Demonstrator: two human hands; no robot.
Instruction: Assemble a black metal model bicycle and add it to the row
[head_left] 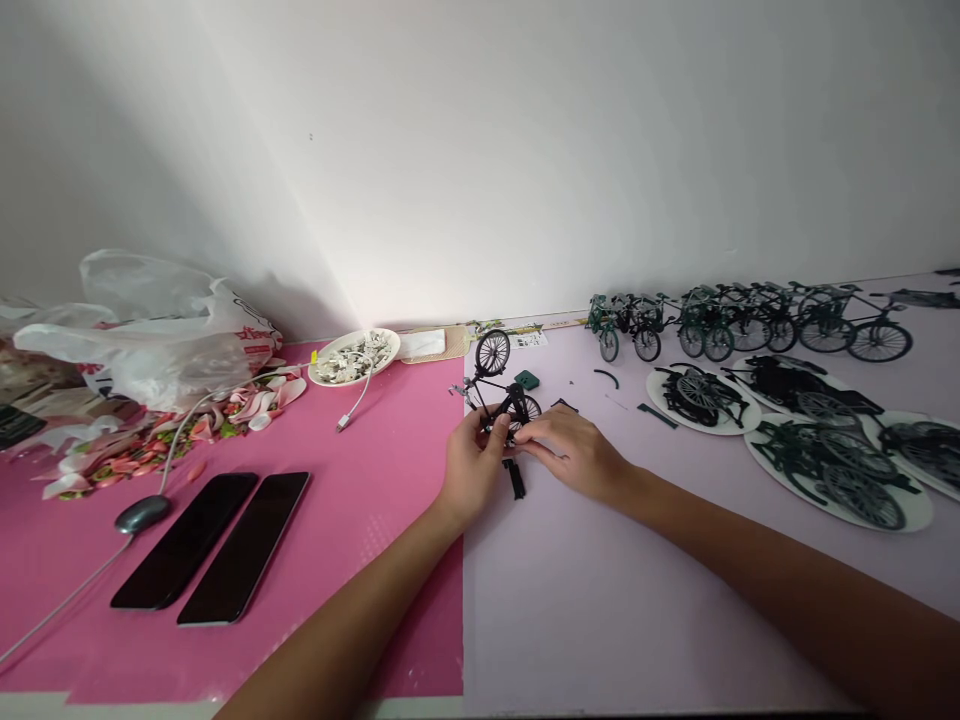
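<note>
A small black model bicycle (498, 385) stands tilted at the middle of the table, front wheel raised toward the wall. My left hand (471, 470) is closed around its lower frame from the left. My right hand (574, 452) pinches the same lower part from the right, fingertips meeting the left hand's. A short black part (516, 479) lies on the table just below both hands. A small green piece (526, 380) lies right beside the bicycle's rear wheel.
A row of finished green and black model bicycles (750, 322) lines the far right. White plates (840, 460) hold bicycle parts. Two dark phones (214, 545), a mouse (142, 513), a bowl of small pieces (354, 357) and a plastic bag (150, 335) sit on the pink mat.
</note>
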